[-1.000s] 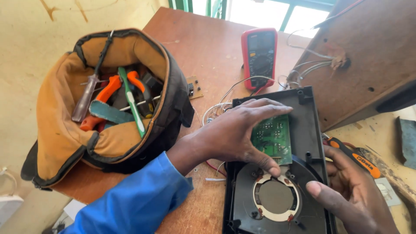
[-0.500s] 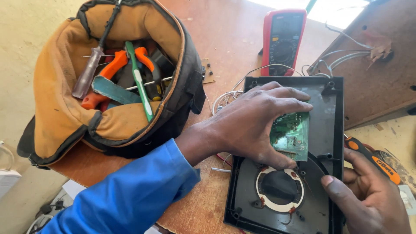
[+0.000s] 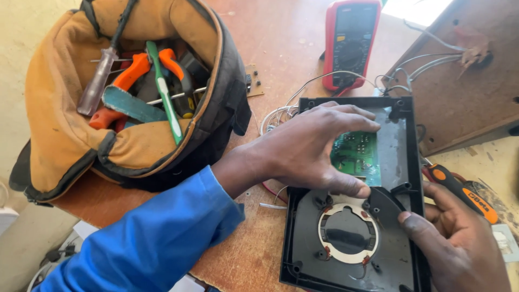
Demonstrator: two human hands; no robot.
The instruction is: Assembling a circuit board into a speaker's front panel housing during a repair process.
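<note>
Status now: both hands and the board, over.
Left hand spread over green board. Right hand steadies black housing. Nothing in the way.

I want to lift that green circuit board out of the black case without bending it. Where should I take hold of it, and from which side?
Grip the green circuit board by its two opposite edges, as the left hand already spans it: thumb at the near edge, fingers at the far one. Come from above, since it lies flat inside the black case, whose raised walls likely block a sideways approach. The right hand steadies the case.
</note>
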